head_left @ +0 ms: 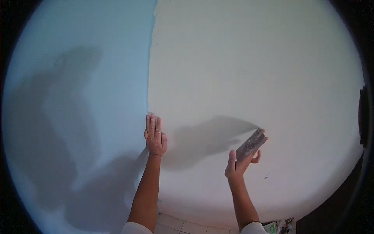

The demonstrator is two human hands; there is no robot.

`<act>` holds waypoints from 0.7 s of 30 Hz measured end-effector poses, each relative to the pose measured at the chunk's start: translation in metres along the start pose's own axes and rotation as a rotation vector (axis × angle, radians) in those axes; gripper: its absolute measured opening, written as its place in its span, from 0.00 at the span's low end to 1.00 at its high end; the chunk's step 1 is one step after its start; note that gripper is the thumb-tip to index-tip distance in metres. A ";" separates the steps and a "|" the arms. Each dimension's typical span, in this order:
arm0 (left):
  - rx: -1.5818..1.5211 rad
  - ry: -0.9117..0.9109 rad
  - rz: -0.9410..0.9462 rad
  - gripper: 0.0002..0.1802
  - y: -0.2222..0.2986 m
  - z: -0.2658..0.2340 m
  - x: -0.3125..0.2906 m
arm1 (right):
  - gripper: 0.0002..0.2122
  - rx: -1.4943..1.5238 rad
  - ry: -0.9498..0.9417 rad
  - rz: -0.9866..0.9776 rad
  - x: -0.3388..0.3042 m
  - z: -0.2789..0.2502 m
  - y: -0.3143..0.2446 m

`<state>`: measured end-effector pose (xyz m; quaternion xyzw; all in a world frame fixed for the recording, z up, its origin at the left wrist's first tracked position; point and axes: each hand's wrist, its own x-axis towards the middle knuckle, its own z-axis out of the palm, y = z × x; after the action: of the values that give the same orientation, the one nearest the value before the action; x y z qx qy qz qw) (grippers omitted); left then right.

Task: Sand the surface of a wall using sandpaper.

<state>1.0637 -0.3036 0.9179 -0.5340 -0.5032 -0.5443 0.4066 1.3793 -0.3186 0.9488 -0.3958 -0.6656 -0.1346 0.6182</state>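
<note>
My left hand (pixel 155 134) lies flat on the wall with its fingers straight and close together. It covers the line where the blue wall (pixel 117 93) meets the cream wall (pixel 249 70), and pale dust coats its skin. Farther right, my right hand (pixel 237 165) holds a dusty dark grey piece of sandpaper (pixel 251 143) at the cream wall. The sandpaper is tilted up to the right and hides most of the fingers; fingertips show past its upper end. The thumb points up at its lower left, and one finger sticks out at the right.
A rough-edged seam runs up between the two wall colours. Shadows of my arms and body fall on both. A small dark mark (pixel 266 176) is on the cream wall. Below are pale floor tiles (pixel 183 225) and a cluttered pile (pixel 278 226); a dark fixture (pixel 363 117) stands at the right rim.
</note>
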 end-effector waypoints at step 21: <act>-1.579 -0.882 -0.929 0.18 0.200 -0.040 -0.085 | 0.31 1.534 0.193 0.819 -0.062 -0.018 -0.029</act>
<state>1.2611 -0.3834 0.8596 -0.5547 -0.2627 -0.5798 -0.5359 1.3667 -0.3718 0.9038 -0.0655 -0.3228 0.5502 0.7673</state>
